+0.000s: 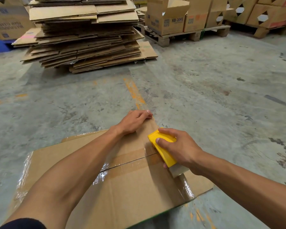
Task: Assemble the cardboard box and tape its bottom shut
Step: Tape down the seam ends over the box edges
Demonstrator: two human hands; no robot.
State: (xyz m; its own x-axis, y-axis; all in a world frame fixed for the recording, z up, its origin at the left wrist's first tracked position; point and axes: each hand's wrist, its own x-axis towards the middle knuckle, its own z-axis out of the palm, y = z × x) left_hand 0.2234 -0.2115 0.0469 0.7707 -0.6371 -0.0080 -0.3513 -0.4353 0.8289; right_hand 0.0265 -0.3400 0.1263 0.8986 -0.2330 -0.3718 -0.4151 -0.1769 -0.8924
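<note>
Gripping yellow dispenser (162, 148) w/ right hand (178, 147) on box (130, 192) seam; left hand (134, 121) open, pressing far flap flat.

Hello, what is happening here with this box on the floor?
A person is taping the bottom of a brown cardboard box that stands on the grey concrete floor. The right hand grips a yellow plastic tape dispenser at the flap seam. The left hand presses on the box's far edge. Clear tape already crosses the flaps. A stack of flat cardboard sheets lies behind.
</note>
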